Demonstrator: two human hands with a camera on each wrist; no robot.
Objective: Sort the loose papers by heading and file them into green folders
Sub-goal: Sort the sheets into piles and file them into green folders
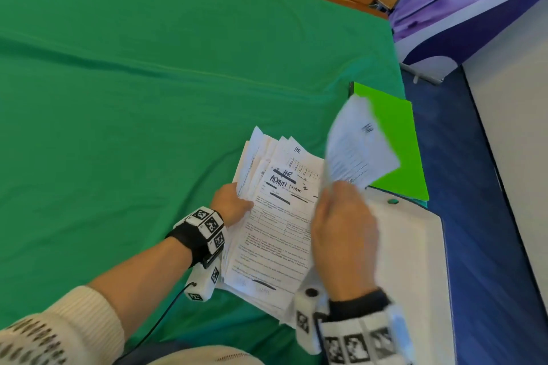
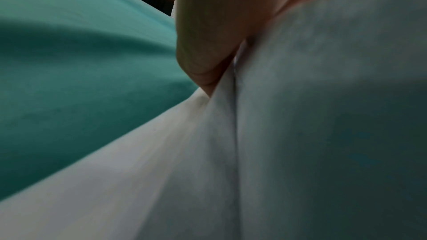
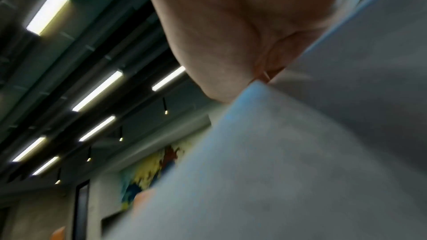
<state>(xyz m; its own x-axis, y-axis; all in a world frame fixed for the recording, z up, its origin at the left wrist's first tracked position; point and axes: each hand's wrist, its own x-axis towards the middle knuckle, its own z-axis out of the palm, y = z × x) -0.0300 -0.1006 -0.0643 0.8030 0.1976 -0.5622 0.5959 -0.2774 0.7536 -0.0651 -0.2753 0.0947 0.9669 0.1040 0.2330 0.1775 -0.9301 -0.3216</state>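
A stack of loose printed papers [image 1: 278,222] sits over the green cloth; its top sheet is handwritten "HR", struck out, and "ADMIN FORM". My left hand [image 1: 232,204] grips the stack's left edge, thumb on top; the left wrist view shows the hand [image 2: 208,43] against the paper [image 2: 300,134]. My right hand [image 1: 344,225] holds a single sheet [image 1: 357,145] lifted and blurred above the stack, a handwritten heading near its top. In the right wrist view the hand [image 3: 231,34] pinches that sheet [image 3: 289,152]. A bright green folder [image 1: 397,151] lies behind the lifted sheet.
The green cloth [image 1: 148,83] covers the table, wide and bare to the left and back. A white case [image 1: 415,246] with a green button lies at the right under my right hand. The table's right edge drops to blue floor [image 1: 480,216].
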